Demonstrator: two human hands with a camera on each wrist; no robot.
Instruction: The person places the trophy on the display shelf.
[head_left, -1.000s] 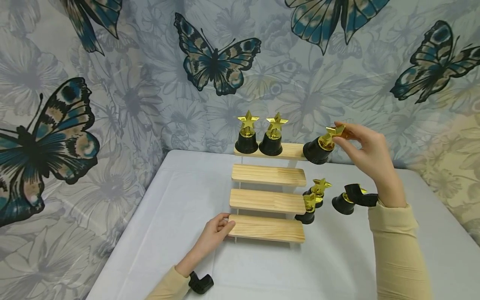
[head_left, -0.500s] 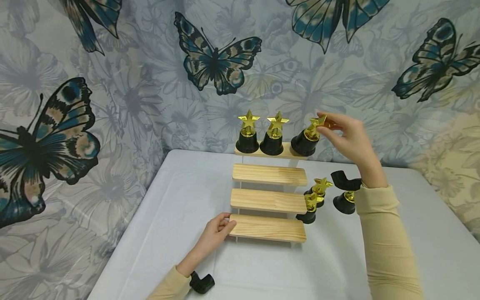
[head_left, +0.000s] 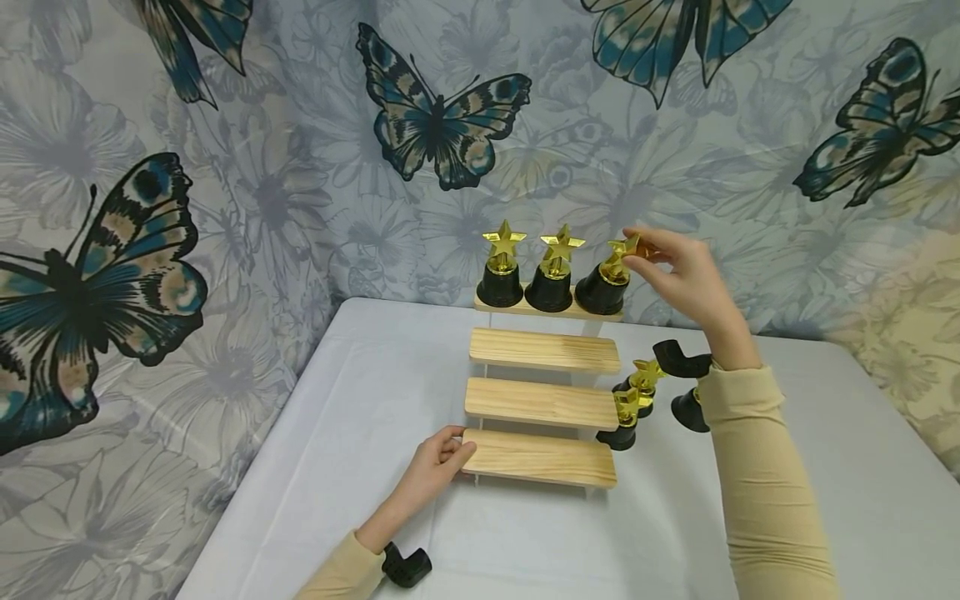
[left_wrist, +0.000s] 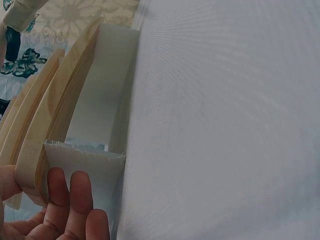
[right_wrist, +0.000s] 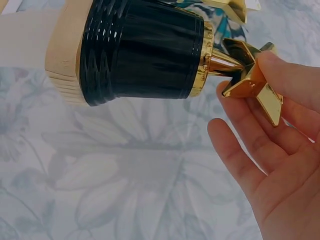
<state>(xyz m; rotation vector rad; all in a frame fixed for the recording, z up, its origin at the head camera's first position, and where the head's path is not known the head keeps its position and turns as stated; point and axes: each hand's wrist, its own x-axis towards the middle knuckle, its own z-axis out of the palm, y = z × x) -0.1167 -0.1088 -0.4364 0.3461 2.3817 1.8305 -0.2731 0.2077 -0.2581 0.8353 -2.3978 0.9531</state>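
My right hand (head_left: 678, 271) pinches the gold star of a small trophy (right_wrist: 145, 52) between thumb and fingers. Its black base sits at the right end of the top wooden step of a tiered display stand (head_left: 543, 350), tilted slightly in the head view. Two matching star trophies stand upright on that same step, the left one (head_left: 500, 279) and the middle one (head_left: 550, 283). At the lowest step's left end, my left hand (head_left: 431, 467) grips the wood, thumb on top. In the left wrist view its fingers (left_wrist: 59, 187) curl beneath the board by the white side support.
More star trophies stand on the white tablecloth (head_left: 300, 467) right of the stand: a close pair, front one (head_left: 621, 435), and another (head_left: 688, 410) partly behind the right wrist's black strap mount (head_left: 681, 360). Butterfly-patterned fabric (head_left: 420, 250) hangs close behind the stand.
My right hand has moved left with the trophy, from beyond the top step's right end onto it, beside the middle trophy. My left hand keeps its grip on the lowest step.
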